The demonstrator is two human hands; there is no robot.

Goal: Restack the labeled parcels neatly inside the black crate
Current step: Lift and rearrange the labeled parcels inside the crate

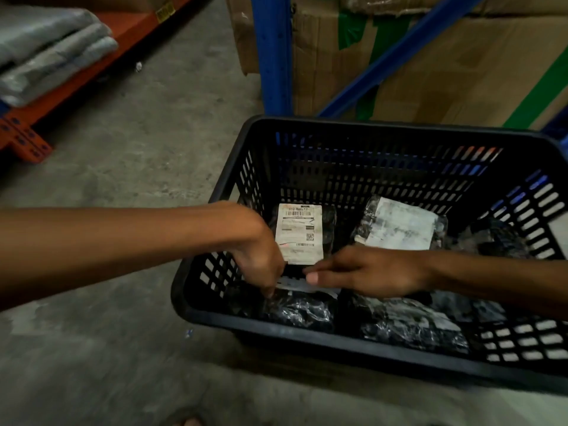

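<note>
A black slotted crate (362, 342) stands on the concrete floor. Inside lie several black plastic-wrapped parcels with white shipping labels. One parcel (299, 232) lies flat at the back left with its label up, another (399, 224) at the back right. My left hand (258, 256) reaches over the crate's left wall, fingers pointing down onto a parcel (302, 305) at the front left. My right hand (365, 272) comes in from the right, its fingers lying on the white label of that same front parcel. Whether either hand grips it is unclear.
Blue rack uprights (273, 53) and large cardboard boxes (455, 63) stand right behind the crate. An orange shelf beam (27, 130) with grey wrapped bundles (46, 53) is at the far left. More wrapped parcels (412, 327) fill the crate's front right.
</note>
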